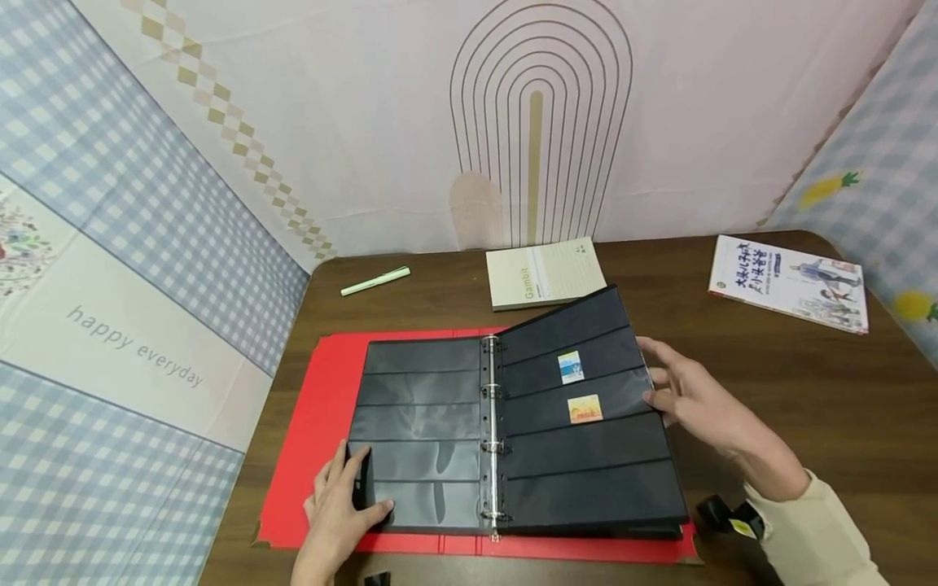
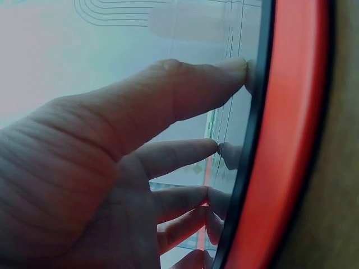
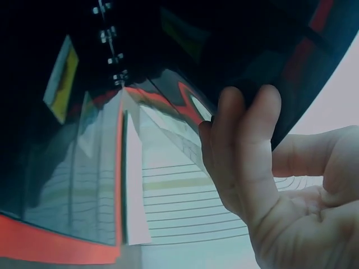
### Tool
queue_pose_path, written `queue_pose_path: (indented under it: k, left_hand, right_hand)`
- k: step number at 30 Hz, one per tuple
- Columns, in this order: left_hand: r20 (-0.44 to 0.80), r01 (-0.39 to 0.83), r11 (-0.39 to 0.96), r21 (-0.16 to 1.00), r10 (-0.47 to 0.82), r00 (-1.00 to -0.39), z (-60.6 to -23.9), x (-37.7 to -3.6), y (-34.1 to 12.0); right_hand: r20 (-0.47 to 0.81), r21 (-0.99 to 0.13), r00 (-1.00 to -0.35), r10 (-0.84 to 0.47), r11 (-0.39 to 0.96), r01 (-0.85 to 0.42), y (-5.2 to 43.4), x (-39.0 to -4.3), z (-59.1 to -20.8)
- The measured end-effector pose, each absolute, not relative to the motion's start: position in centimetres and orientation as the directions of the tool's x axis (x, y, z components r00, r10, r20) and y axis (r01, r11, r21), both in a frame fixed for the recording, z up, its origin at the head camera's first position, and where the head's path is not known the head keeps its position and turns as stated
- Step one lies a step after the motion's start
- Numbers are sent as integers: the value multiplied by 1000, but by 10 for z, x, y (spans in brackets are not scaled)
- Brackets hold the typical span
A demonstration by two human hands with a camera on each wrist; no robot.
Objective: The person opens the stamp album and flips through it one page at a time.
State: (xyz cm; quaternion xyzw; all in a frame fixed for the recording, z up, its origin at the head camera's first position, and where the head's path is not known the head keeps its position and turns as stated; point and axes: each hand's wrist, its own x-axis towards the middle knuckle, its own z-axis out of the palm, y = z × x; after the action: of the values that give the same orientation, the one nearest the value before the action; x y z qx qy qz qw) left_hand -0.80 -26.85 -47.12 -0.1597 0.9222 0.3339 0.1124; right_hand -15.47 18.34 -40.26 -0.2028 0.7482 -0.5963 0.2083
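Observation:
A red ring binder (image 1: 296, 464) lies spread on the table, its metal rings (image 1: 493, 423) running down the middle. Black stamp-album pages with clear strip pockets fill both sides. On the right page (image 1: 586, 480) sit a blue stamp (image 1: 570, 367) and an orange-yellow stamp (image 1: 585, 408). My right hand (image 1: 699, 399) pinches that page's outer edge between thumb and fingers, and the page is tilted up off those below. My left hand (image 1: 337, 500) rests on the lower outer corner of the left page (image 1: 418, 382), fingers extended; in the left wrist view its fingertips (image 2: 210, 147) touch the glossy surface.
Behind the binder lies a cream notebook (image 1: 542, 273), close to the raised page's top. A pale green pen (image 1: 375, 281) is at the back left, and a white picture-covered book (image 1: 791, 283) at the back right. A black object (image 1: 721, 514) sits by the right sleeve.

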Motion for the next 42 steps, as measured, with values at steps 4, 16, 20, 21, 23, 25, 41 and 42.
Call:
queue_pose_path:
  k: [4,16,20,21,23,25,41,42]
  left_hand:
    - [-309,-366,731,576,-220,-925,-471,-8,-268]
    - [-305,-362,724,586,-217,-927,-471,-8,-267]
    - [-310,-365,721,589,-215,-926,-471,-9,-267]
    - [-310,-365,721,590,-215,-926,-471,-9,-267]
    - [-309,-363,721,590,-213,-927,-471,-9,-267]
    - [-310,-364,720,591,-214,-926,-470,-9,-267]
    - [-309,-366,730,578,-219,-926,-469,-9,-267]
    - [-310,-366,729,578,-219,-925,-469,-9,-267]
  right_hand:
    - [-91,-978,-825,-558,207,-32,180,-156,-394]
    - [-115,-974,-821,-559,226,-18,172,-156,-371]
    - [-110,-976,-818,-565,218,-20,170,-155,-365]
    - [-107,-976,-817,-567,219,-24,170,-155,-363]
    - [-104,-974,-814,-572,222,-32,169,-155,-361]
    - [-102,-973,-811,-576,226,-38,168,-156,-358]
    - [-68,-928,-819,-570,338,-159,152,-157,-340]
    - [-67,-924,-820,-568,346,-164,152,-157,-339]
